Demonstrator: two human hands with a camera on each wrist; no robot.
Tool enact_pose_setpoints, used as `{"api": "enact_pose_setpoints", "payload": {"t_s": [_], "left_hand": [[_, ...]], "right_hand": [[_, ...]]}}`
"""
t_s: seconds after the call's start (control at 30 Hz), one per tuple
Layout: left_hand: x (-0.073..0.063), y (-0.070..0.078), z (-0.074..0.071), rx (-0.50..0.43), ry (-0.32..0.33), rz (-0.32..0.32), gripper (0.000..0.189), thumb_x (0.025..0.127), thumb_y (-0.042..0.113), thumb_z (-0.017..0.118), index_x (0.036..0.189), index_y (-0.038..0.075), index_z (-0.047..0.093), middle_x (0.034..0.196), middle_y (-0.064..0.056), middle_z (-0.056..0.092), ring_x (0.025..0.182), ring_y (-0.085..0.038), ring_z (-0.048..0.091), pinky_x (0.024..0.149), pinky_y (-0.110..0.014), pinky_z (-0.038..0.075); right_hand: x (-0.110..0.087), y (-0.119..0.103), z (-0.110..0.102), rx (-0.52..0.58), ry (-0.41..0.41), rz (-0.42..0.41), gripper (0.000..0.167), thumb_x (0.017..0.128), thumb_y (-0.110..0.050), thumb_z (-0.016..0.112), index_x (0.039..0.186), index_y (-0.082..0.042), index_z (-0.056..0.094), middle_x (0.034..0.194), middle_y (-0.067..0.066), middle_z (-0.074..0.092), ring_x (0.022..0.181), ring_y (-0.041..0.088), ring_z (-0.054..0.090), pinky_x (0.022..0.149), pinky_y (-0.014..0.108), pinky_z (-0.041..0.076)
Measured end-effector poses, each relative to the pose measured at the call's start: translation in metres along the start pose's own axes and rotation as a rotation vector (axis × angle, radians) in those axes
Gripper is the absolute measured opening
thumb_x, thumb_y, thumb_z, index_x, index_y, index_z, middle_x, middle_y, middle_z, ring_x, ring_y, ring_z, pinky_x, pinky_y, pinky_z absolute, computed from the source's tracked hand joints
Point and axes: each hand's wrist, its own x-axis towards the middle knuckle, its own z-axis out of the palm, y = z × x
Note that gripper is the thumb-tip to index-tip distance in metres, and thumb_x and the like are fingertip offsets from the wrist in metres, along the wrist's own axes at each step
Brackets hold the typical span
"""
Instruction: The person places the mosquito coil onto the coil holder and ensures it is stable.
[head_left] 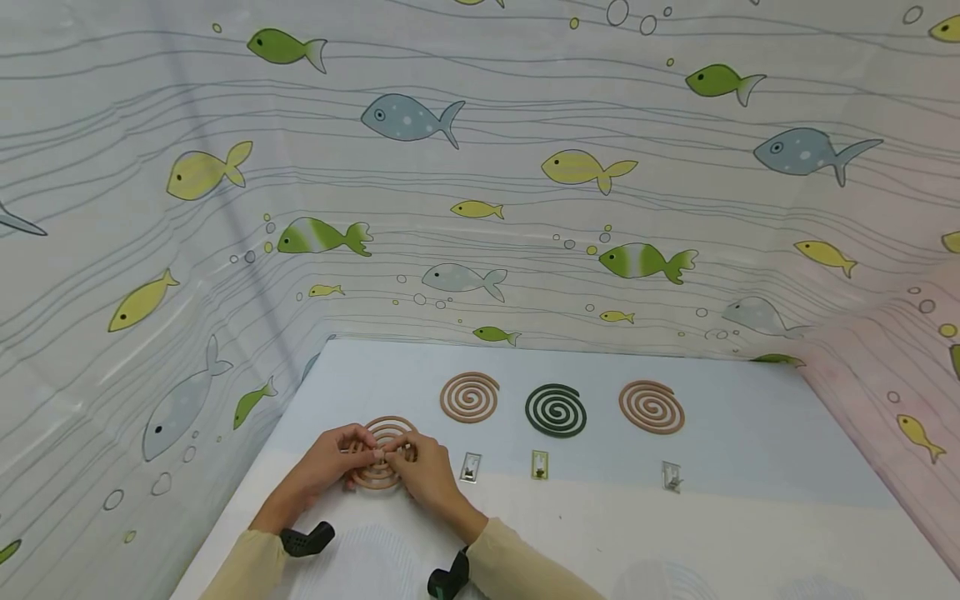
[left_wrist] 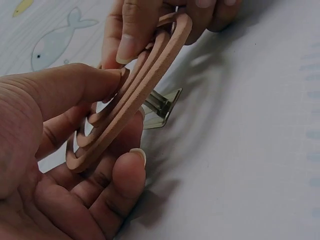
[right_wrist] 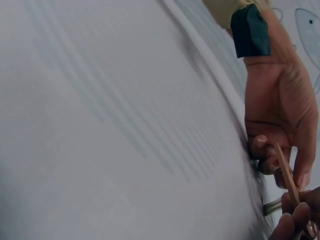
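Note:
My left hand (head_left: 330,460) and right hand (head_left: 429,477) both grip a brown mosquito coil (left_wrist: 131,106), raised over the left part of the table. In the left wrist view the coil is tilted, with the left thumb at its middle and the other fingers under it. The right fingers pinch its far part. A small metal coil stand (left_wrist: 162,107) shows beneath the coil's centre, its bent frame pointing away from the coil's underside. In the right wrist view the coil (right_wrist: 287,170) is seen nearly edge-on between the hands.
Behind the hands a brown coil (head_left: 468,397), a dark green coil (head_left: 556,410) and another brown coil (head_left: 652,407) lie in a row. Three small metal stands (head_left: 470,467) (head_left: 540,465) (head_left: 672,477) lie nearer. Fish-patterned sheeting (head_left: 510,250) walls the white table (head_left: 750,542).

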Motion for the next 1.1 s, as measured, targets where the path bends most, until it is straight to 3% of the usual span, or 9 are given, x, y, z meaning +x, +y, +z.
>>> {"api": "enact_pose_setpoints", "payload": {"t_s": [0.3, 0.73, 0.97, 1.1], "left_hand": [[-0.0004, 0.0021, -0.0013, -0.005, 0.022, -0.006, 0.034, 0.090, 0.020, 0.082, 0.107, -0.002, 0.064, 0.093, -0.009, 0.063, 0.060, -0.016, 0.054, 0.050, -0.033, 0.052], [0.0004, -0.0006, -0.0003, -0.022, 0.052, -0.008, 0.035, 0.089, 0.019, 0.083, 0.108, -0.003, 0.064, 0.093, -0.009, 0.064, 0.064, -0.016, 0.054, 0.051, -0.032, 0.051], [0.0002, -0.0055, 0.0021, -0.087, 0.061, 0.001, 0.033, 0.090, 0.013, 0.081, 0.110, -0.005, 0.063, 0.097, -0.008, 0.068, 0.083, -0.013, 0.062, 0.068, -0.026, 0.053], [0.0010, -0.0076, 0.0011, -0.121, 0.040, -0.008, 0.036, 0.090, 0.015, 0.081, 0.112, -0.006, 0.062, 0.098, -0.009, 0.071, 0.085, -0.014, 0.065, 0.069, -0.026, 0.053]], "right_hand": [[0.0022, -0.0035, 0.0011, -0.018, 0.038, -0.048, 0.007, 0.094, -0.010, 0.072, 0.099, -0.012, 0.077, 0.062, -0.011, 0.049, 0.052, -0.001, 0.040, 0.048, 0.018, 0.033], [0.0043, -0.0020, 0.0005, -0.024, 0.023, -0.034, 0.007, 0.093, -0.011, 0.073, 0.098, -0.011, 0.078, 0.061, -0.010, 0.049, 0.049, 0.000, 0.040, 0.046, 0.019, 0.033], [0.0031, 0.0009, 0.0005, 0.009, -0.007, -0.014, 0.007, 0.097, -0.014, 0.072, 0.100, -0.012, 0.077, 0.055, -0.009, 0.048, 0.037, 0.002, 0.041, 0.039, 0.020, 0.035], [0.0029, 0.0012, -0.0009, 0.025, -0.033, 0.002, 0.007, 0.097, -0.016, 0.071, 0.101, -0.013, 0.076, 0.052, -0.008, 0.049, 0.034, 0.003, 0.043, 0.039, 0.021, 0.037]]}}
